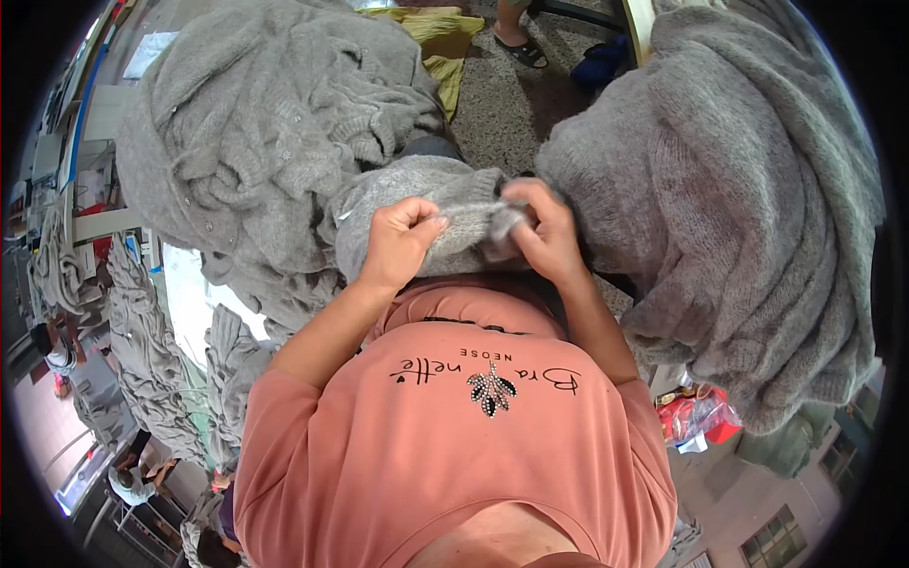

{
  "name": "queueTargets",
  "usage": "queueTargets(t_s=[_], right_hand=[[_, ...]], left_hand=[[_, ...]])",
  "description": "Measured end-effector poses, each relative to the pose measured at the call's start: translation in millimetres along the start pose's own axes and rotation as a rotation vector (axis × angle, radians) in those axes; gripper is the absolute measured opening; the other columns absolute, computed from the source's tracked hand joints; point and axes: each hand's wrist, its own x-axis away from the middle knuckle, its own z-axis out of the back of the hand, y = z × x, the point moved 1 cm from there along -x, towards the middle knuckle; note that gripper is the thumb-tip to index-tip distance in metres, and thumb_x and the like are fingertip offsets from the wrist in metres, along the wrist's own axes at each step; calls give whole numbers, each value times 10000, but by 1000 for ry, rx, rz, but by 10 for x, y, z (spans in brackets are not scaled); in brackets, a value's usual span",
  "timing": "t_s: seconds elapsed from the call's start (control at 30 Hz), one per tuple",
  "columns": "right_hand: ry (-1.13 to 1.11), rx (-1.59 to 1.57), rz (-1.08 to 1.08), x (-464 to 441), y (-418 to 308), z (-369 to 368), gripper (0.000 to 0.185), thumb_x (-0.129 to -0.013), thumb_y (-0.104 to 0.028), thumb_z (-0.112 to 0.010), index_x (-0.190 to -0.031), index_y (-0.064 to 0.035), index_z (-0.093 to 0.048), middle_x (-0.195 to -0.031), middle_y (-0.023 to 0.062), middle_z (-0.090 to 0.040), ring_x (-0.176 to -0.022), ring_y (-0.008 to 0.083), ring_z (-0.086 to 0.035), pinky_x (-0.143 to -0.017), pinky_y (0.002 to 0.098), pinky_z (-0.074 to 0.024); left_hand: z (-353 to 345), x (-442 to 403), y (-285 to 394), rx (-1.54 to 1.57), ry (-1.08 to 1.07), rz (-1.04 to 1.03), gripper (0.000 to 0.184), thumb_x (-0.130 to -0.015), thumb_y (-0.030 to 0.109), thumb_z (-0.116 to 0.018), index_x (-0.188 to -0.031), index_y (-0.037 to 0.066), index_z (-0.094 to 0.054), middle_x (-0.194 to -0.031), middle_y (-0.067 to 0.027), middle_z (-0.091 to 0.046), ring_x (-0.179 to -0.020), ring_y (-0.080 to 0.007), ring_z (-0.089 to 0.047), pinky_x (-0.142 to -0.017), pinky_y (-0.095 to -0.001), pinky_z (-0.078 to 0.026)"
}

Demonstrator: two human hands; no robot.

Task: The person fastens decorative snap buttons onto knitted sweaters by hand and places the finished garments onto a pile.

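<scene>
A grey fuzzy knit garment (402, 185) lies bunched across my lap. My left hand (401, 246) is closed on a ribbed edge of it, thumb and fingers pinched together. Facing it from the right, my right hand (547, 233) grips the other end of the same ribbed part. Its fingers are smeared by motion. Between the two hands the knit edge is stretched sideways. A small white tag-like bit (344, 216) shows at the garment's left side.
A big heap of grey knitwear (275, 123) rises at the left, and another pile (720, 189) at the right. Yellow cloth (445, 47) lies ahead on the speckled floor (502, 114). A person's sandalled foot (521, 45) is beyond. Other people sit far left.
</scene>
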Motion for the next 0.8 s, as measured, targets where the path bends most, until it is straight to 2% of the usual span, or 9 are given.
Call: queueTargets(t_s=[0.03, 0.13, 0.17, 0.2, 0.23, 0.37, 0.6, 0.73, 0.8], right_hand=[[-159, -283, -222, 17, -13, 24, 370, -660, -6, -589, -1023, -37, -529, -986, 93, -546, -862, 162, -534, -691, 301, -433], [-199, -527, -54, -15, -50, -248, 405, -687, -55, -644, -1068, -21, -513, -986, 72, -547, -825, 119, -504, -669, 277, -428], [-253, -551, -99, -37, -91, -294, 369, -697, -87, -674, -1025, 1, -530, -915, 44, -567, -758, 103, -501, -616, 264, -424], [-278, -507, -405, -28, -165, -294, 223, -720, -59, -626, -931, -11, -570, -730, 59, -580, -660, 90, -502, -548, 268, -414], [-257, -372, -326, -7, -125, -304, 169, -718, -48, -602, -881, -13, -577, -661, 81, -557, -600, 99, -501, -522, 281, -408], [-85, 154, 35, 63, -94, -282, 115, -696, -26, -524, -798, -9, -575, -578, 158, -501, -496, 131, -504, -478, 301, -398], [-117, -67, -274, 68, -61, -197, 142, -680, -38, -501, -795, 4, -572, -561, 170, -499, -480, 165, -514, -482, 308, -407], [-119, -70, -162, 110, 38, -281, 116, -702, -44, -517, -793, 6, -568, -503, 137, -465, -449, 130, -470, -451, 304, -385], [-102, -171, -213, 109, -2, -264, 100, -715, -37, -517, -786, 10, -572, -507, 87, -481, -465, 93, -458, -441, 281, -374]], left_hand=[[-25, -2, 4, 16, -1, -41, 26, -705, -16, -604, -720, 1, -590, -631, -60, -571, -526, -119, -504, -497, -232, -395], [-174, -10, 271, -63, -25, -220, 26, -712, -14, -606, -700, 0, -589, -655, -22, -568, -558, -81, -489, -508, -228, -392], [-199, -3, 343, -178, -38, -310, 32, -716, -14, -606, -694, -1, -588, -666, -11, -566, -570, -67, -481, -511, -224, -391], [-215, -1, 384, -295, -48, -401, 39, -720, -15, -605, -689, -2, -587, -677, 0, -565, -582, -53, -474, -515, -220, -389], [-202, -8, 374, -285, -23, -396, 59, -725, -18, -604, -671, -4, -586, -677, 17, -559, -588, -27, -452, -508, -205, -378], [-125, 27, 232, 220, -116, 58, 40, -724, 9, -617, -706, -11, -587, -603, 13, -544, -539, -21, -435, -464, -192, -351], [-43, 64, 82, -254, -183, -46, 28, -740, 24, -609, -757, 5, -599, -608, 34, -531, -553, -29, -447, -479, -194, -361], [48, 13, 208, 363, -189, 101, 25, -756, 14, -583, -773, -4, -583, -697, 13, -554, -635, -40, -471, -579, -184, -368], [38, 4, 171, 363, -215, 128, 35, -768, 1, -564, -795, -11, -583, -741, 2, -567, -680, -45, -485, -630, -183, -373]])
